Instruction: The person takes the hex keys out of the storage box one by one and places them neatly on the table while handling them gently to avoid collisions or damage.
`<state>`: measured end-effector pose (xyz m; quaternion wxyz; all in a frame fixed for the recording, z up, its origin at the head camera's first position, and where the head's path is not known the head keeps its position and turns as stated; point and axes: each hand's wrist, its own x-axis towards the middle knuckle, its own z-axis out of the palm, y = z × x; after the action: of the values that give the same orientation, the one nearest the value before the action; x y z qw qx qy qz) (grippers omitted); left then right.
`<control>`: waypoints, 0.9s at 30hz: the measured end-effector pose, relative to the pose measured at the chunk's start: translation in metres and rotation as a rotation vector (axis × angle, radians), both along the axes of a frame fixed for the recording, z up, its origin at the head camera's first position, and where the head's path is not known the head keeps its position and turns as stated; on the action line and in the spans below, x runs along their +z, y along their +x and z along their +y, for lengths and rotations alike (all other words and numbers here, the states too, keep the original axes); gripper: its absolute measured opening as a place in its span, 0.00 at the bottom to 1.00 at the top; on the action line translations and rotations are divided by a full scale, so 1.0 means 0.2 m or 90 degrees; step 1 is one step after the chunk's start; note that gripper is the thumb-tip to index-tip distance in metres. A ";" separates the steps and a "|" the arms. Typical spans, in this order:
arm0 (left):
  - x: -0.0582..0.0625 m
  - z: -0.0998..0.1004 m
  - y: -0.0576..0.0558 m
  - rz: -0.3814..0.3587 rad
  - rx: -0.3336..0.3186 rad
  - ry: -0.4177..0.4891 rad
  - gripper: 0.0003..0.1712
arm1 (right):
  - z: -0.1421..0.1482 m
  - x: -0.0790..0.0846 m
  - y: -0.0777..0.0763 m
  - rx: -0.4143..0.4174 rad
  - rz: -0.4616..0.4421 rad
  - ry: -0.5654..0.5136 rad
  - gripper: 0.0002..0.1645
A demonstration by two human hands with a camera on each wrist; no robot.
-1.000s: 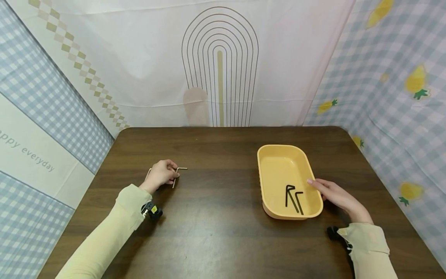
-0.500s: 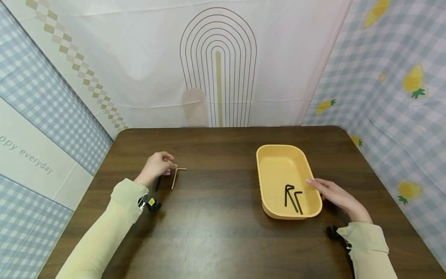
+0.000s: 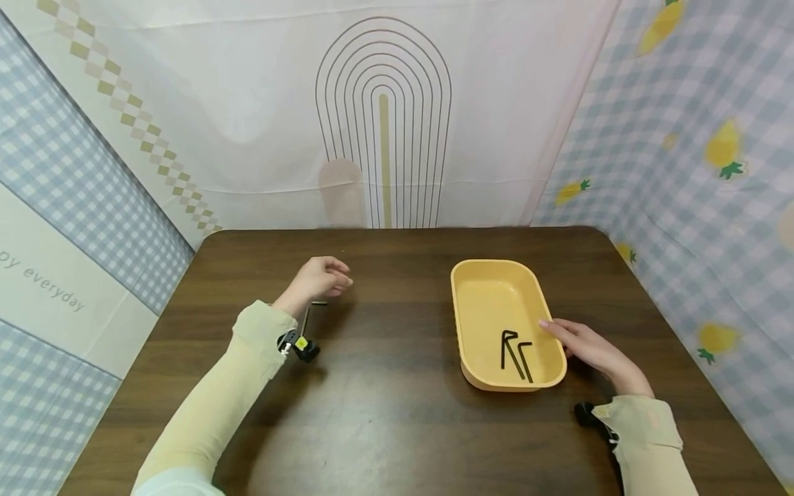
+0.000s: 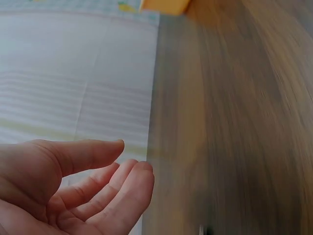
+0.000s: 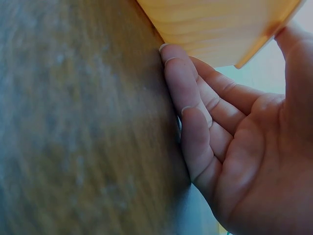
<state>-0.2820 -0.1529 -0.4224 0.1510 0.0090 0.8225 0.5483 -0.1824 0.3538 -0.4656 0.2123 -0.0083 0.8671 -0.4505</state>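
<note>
My left hand [image 3: 316, 277] hovers over the left part of the table with fingers loosely bent. In the left wrist view, nothing sits between the thumb and fingertips [image 4: 142, 171]. Just below that hand, an L-shaped hex key [image 3: 307, 319] lies on the wood, partly covered by the wrist and camera. My right hand [image 3: 595, 348] holds the right side of a yellow plastic tray [image 3: 493, 296], thumb over the rim and fingers low beside the outer wall [image 5: 210, 29]. Several black hex keys [image 3: 524, 363] lie in the tray's near end.
The dark wooden table [image 3: 384, 427] reaches back to a white printed curtain [image 3: 273, 124]. Checked cloth [image 3: 676, 227] hangs along the right side, and another checked cloth [image 3: 80, 158] along the left. A small black camera [image 3: 305, 350] is strapped to the left wrist.
My left hand has moved right and slightly farther back, past the hex key on the table, and its wrist now overlaps that key. The right hand and tray stay in place.
</note>
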 end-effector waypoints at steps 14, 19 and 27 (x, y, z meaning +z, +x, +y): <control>0.10 0.47 -0.05 0.044 -0.133 0.059 0.16 | 0.01 -0.01 0.01 0.000 -0.004 0.009 0.43; 0.14 0.56 -0.04 0.090 -0.185 0.034 0.15 | 0.00 -0.02 0.00 -0.009 -0.007 0.018 0.45; 0.16 0.65 -0.03 0.083 -0.223 0.060 0.15 | 0.00 -0.01 0.00 -0.006 -0.009 0.028 0.45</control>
<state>-0.2882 -0.0233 -0.3911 0.1896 0.1943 0.7898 0.5499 -0.1825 0.3537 -0.4680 0.2167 0.0037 0.8753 -0.4322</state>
